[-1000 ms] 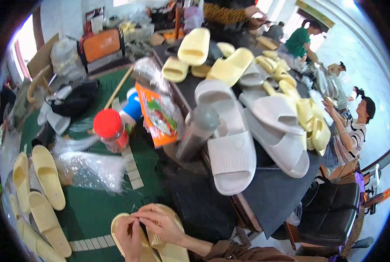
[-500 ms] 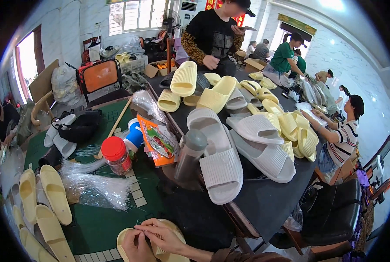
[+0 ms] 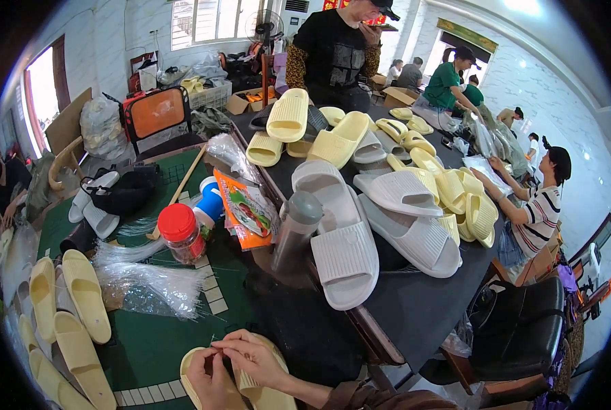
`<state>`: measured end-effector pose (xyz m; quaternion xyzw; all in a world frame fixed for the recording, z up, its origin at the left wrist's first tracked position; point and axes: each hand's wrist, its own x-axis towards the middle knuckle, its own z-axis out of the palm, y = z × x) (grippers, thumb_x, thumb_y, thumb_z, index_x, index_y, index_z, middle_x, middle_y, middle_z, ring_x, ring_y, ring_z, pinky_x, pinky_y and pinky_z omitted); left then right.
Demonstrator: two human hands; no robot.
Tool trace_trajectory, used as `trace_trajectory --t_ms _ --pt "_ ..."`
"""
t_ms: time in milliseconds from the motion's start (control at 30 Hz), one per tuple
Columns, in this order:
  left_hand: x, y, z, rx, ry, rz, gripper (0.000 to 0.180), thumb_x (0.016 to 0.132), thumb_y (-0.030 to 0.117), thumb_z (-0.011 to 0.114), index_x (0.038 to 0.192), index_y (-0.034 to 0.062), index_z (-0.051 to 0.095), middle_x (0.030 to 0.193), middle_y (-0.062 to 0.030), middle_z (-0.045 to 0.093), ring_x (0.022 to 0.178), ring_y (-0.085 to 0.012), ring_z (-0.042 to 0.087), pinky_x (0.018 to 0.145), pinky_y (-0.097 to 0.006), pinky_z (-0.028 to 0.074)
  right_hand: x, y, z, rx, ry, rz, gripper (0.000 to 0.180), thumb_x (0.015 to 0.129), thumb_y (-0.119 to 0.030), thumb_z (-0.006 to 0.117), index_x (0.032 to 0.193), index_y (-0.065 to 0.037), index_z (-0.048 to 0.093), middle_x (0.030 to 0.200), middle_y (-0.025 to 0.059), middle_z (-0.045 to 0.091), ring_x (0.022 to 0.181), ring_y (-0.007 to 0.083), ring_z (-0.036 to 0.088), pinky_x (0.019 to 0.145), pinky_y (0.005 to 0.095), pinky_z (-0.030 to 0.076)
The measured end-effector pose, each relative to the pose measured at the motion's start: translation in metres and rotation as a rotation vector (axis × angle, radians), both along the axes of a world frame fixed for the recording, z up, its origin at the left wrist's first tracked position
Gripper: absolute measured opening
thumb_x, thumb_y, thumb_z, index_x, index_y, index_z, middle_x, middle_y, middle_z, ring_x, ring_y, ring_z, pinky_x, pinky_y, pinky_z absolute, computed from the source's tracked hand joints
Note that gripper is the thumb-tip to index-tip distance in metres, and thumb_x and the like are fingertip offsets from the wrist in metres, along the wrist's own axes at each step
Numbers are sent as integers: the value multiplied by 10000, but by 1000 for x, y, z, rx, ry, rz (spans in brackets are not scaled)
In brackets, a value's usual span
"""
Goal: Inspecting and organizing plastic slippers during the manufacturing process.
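Holding left hand (image 3: 210, 376) and right hand (image 3: 256, 362) close together over a pair of pale-yellow, ribbed, open-toed slippers (image 3: 271, 395) at the near edge of the green-topped table (image 3: 148, 352). Pressing fingertips together in a tight pinch; cannot tell whether gripping anything small between them. Facing a bundle of glossy clear plastic strands (image 3: 162, 287) farther from that edge, near a red-lidded clear jar (image 3: 182, 236).

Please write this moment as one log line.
left hand: fingertips pinched | right hand: fingertips pinched, close to left | anything held: too small to tell | below: two pale-yellow open-backed slippers
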<state>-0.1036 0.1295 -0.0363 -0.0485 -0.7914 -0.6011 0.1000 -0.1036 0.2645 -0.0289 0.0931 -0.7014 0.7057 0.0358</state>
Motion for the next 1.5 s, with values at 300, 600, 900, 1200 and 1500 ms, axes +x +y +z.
trace_trajectory --t_ms 300,600,900,1200,1500 --pt "9 2 11 -110 37 -34 45 833 -21 556 875 -23 570 797 -78 559 724 -152 534 670 -264 437 -1 3 -9 19 74 -29 225 891 -39 553 1089 -19 657 982 72 590 935 165 560 812 265 454" --pt "32 2 10 78 -30 -110 64 899 35 548 936 -5 582 787 -32 583 721 -71 553 640 -219 441 7 4 -3 -328 -150 39 171 912 -93 569 1029 -13 665 1051 25 636 886 67 551 785 224 443" --pt "44 4 1 96 60 -9 56 879 30 575 908 -9 602 764 -42 583 616 -80 519 554 -235 419 21 -4 -13 -359 -153 22 217 902 -87 584 1095 -7 645 1094 46 621 886 79 554 810 231 443" --pt "41 7 9 -66 125 18 59 849 28 586 896 -3 604 799 -86 592 636 -163 549 586 -284 436 19 0 -23 -416 -86 -33 242 877 -43 599 1111 -15 655 1100 40 581 985 109 535 862 233 417" --pt "1 9 9 -159 294 -74 72 819 42 607 883 10 607 788 -102 587 694 -243 580 604 -321 466 12 0 -19 -481 -106 -88 140 901 -73 587 996 -10 669 1053 40 631 925 88 551 804 229 437"
